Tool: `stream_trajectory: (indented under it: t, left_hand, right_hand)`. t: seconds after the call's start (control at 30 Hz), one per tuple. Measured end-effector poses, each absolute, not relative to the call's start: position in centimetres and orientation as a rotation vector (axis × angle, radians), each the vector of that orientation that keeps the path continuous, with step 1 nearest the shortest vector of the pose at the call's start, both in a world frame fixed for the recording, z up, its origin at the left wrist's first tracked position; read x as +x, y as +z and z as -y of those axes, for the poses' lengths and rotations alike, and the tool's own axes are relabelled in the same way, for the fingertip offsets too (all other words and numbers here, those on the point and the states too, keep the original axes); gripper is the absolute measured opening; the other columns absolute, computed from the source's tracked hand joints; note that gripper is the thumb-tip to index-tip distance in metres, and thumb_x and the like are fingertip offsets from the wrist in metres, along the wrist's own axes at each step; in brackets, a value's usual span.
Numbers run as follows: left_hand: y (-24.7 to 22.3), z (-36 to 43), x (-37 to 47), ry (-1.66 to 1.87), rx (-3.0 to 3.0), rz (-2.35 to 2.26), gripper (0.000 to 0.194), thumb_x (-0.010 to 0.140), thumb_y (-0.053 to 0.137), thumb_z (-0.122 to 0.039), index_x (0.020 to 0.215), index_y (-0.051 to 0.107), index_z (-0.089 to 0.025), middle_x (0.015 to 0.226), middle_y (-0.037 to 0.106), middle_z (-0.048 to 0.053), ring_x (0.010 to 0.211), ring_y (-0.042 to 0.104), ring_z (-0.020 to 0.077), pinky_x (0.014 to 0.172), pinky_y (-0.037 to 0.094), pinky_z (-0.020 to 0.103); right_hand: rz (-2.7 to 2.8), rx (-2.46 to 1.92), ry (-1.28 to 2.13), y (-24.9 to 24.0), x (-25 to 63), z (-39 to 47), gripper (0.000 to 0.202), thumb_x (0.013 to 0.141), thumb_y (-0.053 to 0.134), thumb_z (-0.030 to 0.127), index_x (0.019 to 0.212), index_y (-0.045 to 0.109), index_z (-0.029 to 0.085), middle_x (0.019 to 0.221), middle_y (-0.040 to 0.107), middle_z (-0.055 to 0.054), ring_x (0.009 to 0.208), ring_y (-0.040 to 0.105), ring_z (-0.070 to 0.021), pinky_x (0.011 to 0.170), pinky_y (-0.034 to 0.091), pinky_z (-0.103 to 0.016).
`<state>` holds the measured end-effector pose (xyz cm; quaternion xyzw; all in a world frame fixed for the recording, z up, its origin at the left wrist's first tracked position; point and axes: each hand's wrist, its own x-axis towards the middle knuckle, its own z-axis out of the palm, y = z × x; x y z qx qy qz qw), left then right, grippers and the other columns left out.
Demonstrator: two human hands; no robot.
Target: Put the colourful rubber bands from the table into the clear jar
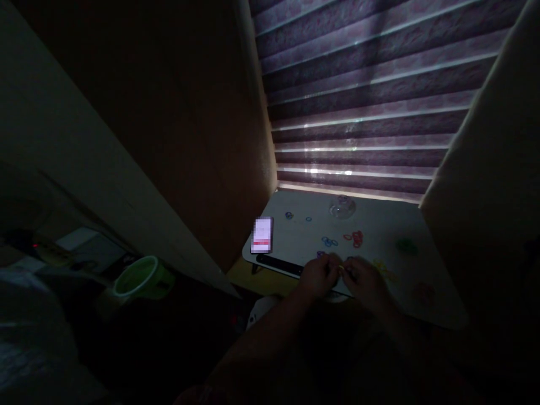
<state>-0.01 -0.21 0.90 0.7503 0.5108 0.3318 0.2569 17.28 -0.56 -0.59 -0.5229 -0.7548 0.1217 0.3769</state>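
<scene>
At the near edge of a small white table [291, 239], my left hand [318, 275] and my right hand [366, 282] come together with fingers pinched. A small yellow rubber band [341, 270] shows between the fingertips, held by both hands. Just beyond them lie loose blue rubber bands [329, 242] and a red cluster [357, 238]. Yellow bands [382, 268] are spread beside my right hand. Some purple bands [321, 255] lie partly hidden behind my left hand. The room is dim, so fine detail at the fingers is hard to make out.
A phone [262, 235] with a lit screen lies at the table's left. Farther back stands a clear round container [342, 208]. A green pile [406, 245] and a dim reddish pile [424, 293] are on the right. A green bucket [145, 279] stands at left; pleated blinds [358, 112] hang behind.
</scene>
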Motion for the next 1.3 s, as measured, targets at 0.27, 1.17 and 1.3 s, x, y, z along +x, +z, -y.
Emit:
stream_trajectory:
  t: [0.27,1.17,1.3]
  left_hand:
    - [0.79,0.13,0.08,0.958,1.972,-1.374,0.011,0.092,0.056,-0.028,0.094,0.062,-0.02,0.085,0.071,0.002,0.074,0.063,0.0149,0.066,0.042,0.024]
    - [1.28,-0.03,-0.35,0.964,1.948,-1.152,0.015,0.092,0.056,-0.024,0.098,0.069,-0.019,0.089,0.074,0.003,0.08,0.066,0.0156,0.074,0.047,0.024]
    - [1.1,-0.22,-0.23,0.95,1.957,-1.17,0.013,0.089,0.06,-0.025,0.097,0.069,-0.019,0.09,0.075,0.002,0.081,0.068,0.0158,0.075,0.048,0.024]
  right_hand:
    - [2.003,-1.275,0.279,-1.07,17.53,0.31,0.014,0.089,0.052,0.03,0.079,0.059,0.022,0.074,0.06,-0.003,0.069,0.055,-0.0178,0.063,0.039,-0.029]
    - [1.977,-1.363,0.175,-0.47,16.91,0.67,0.014,0.085,0.055,0.026,0.072,0.049,0.023,0.073,0.056,-0.002,0.069,0.051,-0.0171,0.064,0.035,-0.028]
    - [1.988,-1.349,0.211,-0.48,16.91,0.72,0.009,0.084,0.057,0.025,0.076,0.055,0.022,0.078,0.059,-0.003,0.073,0.053,-0.0175,0.065,0.037,-0.027]
